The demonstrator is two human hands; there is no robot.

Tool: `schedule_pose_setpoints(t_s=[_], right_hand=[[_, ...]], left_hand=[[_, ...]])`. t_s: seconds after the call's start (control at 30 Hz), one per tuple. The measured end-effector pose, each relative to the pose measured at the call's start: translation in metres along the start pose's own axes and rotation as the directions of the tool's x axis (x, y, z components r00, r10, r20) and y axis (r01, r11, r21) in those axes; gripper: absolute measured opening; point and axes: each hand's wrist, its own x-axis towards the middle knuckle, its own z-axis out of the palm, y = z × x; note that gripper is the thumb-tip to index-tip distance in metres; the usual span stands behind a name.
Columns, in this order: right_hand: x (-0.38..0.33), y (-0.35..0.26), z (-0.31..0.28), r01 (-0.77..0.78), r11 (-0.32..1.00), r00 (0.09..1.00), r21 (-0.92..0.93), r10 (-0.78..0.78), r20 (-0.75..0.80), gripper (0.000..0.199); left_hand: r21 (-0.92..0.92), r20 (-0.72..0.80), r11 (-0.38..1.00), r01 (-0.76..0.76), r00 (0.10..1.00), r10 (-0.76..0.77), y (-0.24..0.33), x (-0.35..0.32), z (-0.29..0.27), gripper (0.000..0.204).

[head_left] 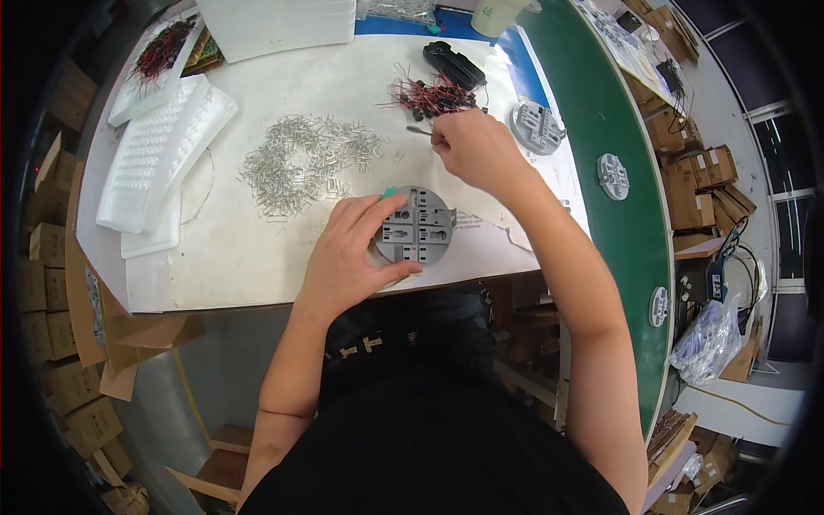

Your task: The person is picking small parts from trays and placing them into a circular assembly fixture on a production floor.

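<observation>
A round grey plastic fixture (435, 252) with small slots and raised blocks lies near the table's front edge. My left hand (343, 249) grips its left side, thumb at the near rim and fingers at the far rim. A bit of green (389, 192) shows by those fingertips. Farther off to the right, my right hand (481, 148) is closed round a thin metal tool (418, 130), whose end points left; the rest is hidden in the fist. Just beyond that hand lies a heap of small black parts with red wires (433, 99).
Loose U-shaped metal pieces (296, 163) are heaped left of centre. White foam trays (150, 172) lie at the left. A black case-like object (453, 64) sits behind the wired parts. Another grey fixture (536, 127) is at right; more (613, 176) rest on the green strip (631, 257).
</observation>
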Motion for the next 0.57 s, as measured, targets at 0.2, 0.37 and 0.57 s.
schedule_pose_setpoints(t_s=[0.2,0.37,0.57], right_hand=[[0.008,0.010,-0.005,0.059,0.994,0.996,0.095,-0.066,0.067,0.011],[0.006,0.001,-0.013,0.023,0.999,0.998,-0.046,-0.021,0.060,0.014],[-0.006,0.011,-0.014,-0.321,0.878,0.945,0.356,0.272,0.181,0.041]], left_hand=[[0.007,-0.013,1.000,0.008,1.000,-0.008,0.002,-0.002,0.001,0.086],[0.007,-0.020,1.000,-0.002,1.000,0.002,0.000,-0.002,0.000,0.086],[-0.002,-0.030,1.000,-0.025,0.999,0.025,-0.002,-0.003,0.000,0.085]])
